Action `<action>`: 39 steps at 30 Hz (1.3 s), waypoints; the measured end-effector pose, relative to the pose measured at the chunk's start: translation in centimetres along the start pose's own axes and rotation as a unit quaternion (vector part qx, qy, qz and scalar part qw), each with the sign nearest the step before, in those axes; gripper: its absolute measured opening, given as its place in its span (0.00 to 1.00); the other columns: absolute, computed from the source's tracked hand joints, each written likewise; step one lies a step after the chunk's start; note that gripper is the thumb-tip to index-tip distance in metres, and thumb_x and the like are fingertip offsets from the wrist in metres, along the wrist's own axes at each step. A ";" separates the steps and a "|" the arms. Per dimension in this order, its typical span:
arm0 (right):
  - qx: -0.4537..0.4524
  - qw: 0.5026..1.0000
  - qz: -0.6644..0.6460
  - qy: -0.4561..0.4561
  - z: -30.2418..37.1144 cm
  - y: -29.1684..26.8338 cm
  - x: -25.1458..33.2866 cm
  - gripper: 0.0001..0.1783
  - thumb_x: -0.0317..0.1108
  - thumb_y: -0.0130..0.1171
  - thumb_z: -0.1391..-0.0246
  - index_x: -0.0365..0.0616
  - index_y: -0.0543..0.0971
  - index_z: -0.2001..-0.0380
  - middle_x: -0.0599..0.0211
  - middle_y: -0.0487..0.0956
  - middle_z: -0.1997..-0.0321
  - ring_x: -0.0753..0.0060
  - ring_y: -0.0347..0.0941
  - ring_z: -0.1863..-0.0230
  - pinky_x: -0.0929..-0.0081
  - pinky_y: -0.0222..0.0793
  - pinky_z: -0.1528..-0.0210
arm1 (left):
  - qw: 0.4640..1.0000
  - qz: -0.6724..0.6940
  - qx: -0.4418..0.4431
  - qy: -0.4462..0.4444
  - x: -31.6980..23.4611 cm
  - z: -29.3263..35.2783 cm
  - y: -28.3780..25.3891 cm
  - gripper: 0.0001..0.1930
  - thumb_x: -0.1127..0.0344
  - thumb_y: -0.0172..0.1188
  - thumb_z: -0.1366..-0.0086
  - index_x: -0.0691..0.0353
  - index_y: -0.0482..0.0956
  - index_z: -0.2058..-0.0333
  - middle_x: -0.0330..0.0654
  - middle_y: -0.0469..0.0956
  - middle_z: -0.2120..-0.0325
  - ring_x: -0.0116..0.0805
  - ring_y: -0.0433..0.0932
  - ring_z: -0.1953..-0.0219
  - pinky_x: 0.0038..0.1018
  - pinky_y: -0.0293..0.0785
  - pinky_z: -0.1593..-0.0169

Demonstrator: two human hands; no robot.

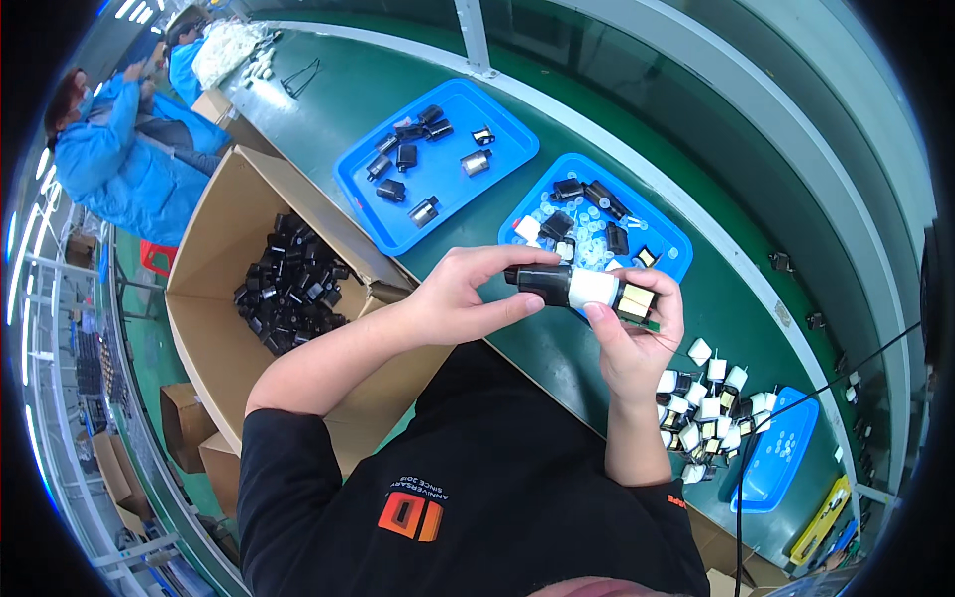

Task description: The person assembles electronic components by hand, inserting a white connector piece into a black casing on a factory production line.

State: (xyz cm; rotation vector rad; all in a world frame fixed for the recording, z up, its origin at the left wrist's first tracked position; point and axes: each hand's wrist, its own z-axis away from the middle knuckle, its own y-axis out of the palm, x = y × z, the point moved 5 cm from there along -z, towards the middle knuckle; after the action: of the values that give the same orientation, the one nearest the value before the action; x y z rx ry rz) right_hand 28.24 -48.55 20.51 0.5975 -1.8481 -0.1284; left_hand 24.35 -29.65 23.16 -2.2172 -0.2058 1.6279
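Left hand [460, 294] and right hand [637, 333] both closed on one black-and-white cylindrical plastic part [572, 287], above two blue plastic trays [453, 184] on the green tabletop [328, 109].

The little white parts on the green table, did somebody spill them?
They lie in a loose heap straight on the green table, beside a blue tray, not in it. Nothing looks broken.

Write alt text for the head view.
A person's left hand and right hand together hold a small black-and-white part over a green workbench. Two blue trays of small black parts lie beyond, an open cardboard box of black parts to the left.
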 end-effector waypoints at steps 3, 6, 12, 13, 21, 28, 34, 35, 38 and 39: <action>-0.029 0.999 -0.022 0.025 0.3 -0.6 -1.1 0.23 0.19 0.67 0.55 0.38 0.70 0.56 0.60 0.76 0.56 0.72 0.76 0.55 0.73 0.74 0.51 | 1.000 -0.004 0.010 -0.018 -0.2 0.0 0.1 0.21 0.68 0.64 0.40 0.66 0.75 0.48 0.45 0.81 0.61 0.32 0.80 0.59 0.26 0.74 0.53; -0.044 0.998 -0.039 0.033 0.2 -0.6 -1.9 0.24 0.20 0.68 0.56 0.39 0.70 0.55 0.60 0.76 0.56 0.73 0.75 0.55 0.74 0.73 0.51 | 1.000 -0.003 0.003 -0.009 0.0 0.0 0.3 0.21 0.66 0.65 0.41 0.64 0.75 0.49 0.48 0.82 0.62 0.38 0.82 0.59 0.30 0.75 0.54; -0.045 0.997 -0.065 0.012 0.6 -0.5 -2.8 0.25 0.19 0.67 0.57 0.41 0.69 0.56 0.58 0.75 0.55 0.73 0.73 0.55 0.74 0.71 0.51 | 0.997 -0.076 0.007 -0.002 0.0 0.0 0.2 0.21 0.67 0.66 0.41 0.65 0.75 0.49 0.46 0.81 0.60 0.33 0.81 0.58 0.27 0.74 0.53; -0.035 0.996 -0.080 0.006 0.6 -0.4 -2.7 0.24 0.19 0.67 0.57 0.41 0.69 0.56 0.57 0.75 0.55 0.73 0.73 0.56 0.74 0.71 0.51 | 0.997 -0.076 0.006 -0.002 0.1 0.0 0.2 0.21 0.67 0.66 0.41 0.65 0.75 0.49 0.46 0.81 0.60 0.33 0.81 0.58 0.27 0.74 0.53; -0.002 0.986 -0.145 0.086 0.2 -0.9 -4.0 0.24 0.18 0.66 0.57 0.42 0.69 0.56 0.60 0.75 0.57 0.74 0.73 0.57 0.75 0.71 0.53 | 1.000 -0.010 0.001 -0.028 0.3 -0.2 0.6 0.20 0.67 0.64 0.40 0.65 0.76 0.50 0.46 0.81 0.61 0.34 0.81 0.59 0.28 0.75 0.54; 0.052 0.969 -0.175 0.170 0.4 -0.5 -6.0 0.26 0.20 0.64 0.54 0.41 0.69 0.51 0.61 0.73 0.52 0.71 0.71 0.51 0.72 0.68 0.47 | 0.999 -0.032 0.012 -0.034 0.1 -0.4 0.5 0.20 0.69 0.63 0.41 0.66 0.76 0.50 0.46 0.82 0.62 0.33 0.81 0.61 0.27 0.75 0.54; 0.078 0.987 -0.105 0.091 -0.8 -1.5 -2.7 0.24 0.23 0.57 0.48 0.39 0.67 0.46 0.58 0.73 0.52 0.68 0.72 0.51 0.69 0.70 0.49 | 0.997 -0.051 0.026 -0.051 -1.0 -0.5 0.6 0.21 0.69 0.63 0.41 0.67 0.75 0.49 0.47 0.82 0.62 0.33 0.81 0.60 0.28 0.75 0.54; 0.123 0.987 -0.042 0.089 -0.6 -0.9 -2.7 0.23 0.24 0.57 0.48 0.39 0.67 0.48 0.56 0.73 0.52 0.67 0.73 0.53 0.70 0.72 0.52 | 0.998 -0.043 0.015 -0.042 -1.4 -0.5 1.0 0.22 0.69 0.65 0.43 0.66 0.75 0.49 0.46 0.81 0.62 0.33 0.80 0.61 0.28 0.75 0.54; 0.102 0.951 -0.233 0.174 0.2 -1.1 -4.6 0.16 0.24 0.55 0.47 0.39 0.69 0.54 0.53 0.73 0.51 0.64 0.76 0.57 0.73 0.76 0.58 | 0.999 -0.037 0.024 0.003 -3.5 -1.2 1.5 0.26 0.69 0.67 0.45 0.64 0.74 0.47 0.46 0.79 0.59 0.34 0.79 0.61 0.28 0.75 0.55; 0.076 0.910 -0.357 0.199 0.4 -1.3 -5.5 0.14 0.24 0.55 0.47 0.39 0.70 0.56 0.52 0.73 0.51 0.63 0.77 0.57 0.74 0.77 0.59 | 0.997 -0.040 0.046 0.037 -4.2 -1.4 1.6 0.27 0.70 0.69 0.46 0.63 0.73 0.46 0.46 0.77 0.57 0.35 0.78 0.61 0.28 0.75 0.56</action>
State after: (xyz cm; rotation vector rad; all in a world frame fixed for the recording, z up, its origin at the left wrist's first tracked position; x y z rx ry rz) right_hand 29.57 -47.19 15.15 1.2938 -1.1819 -0.3211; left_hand 24.18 -32.88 26.61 -2.1678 -0.1933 1.4800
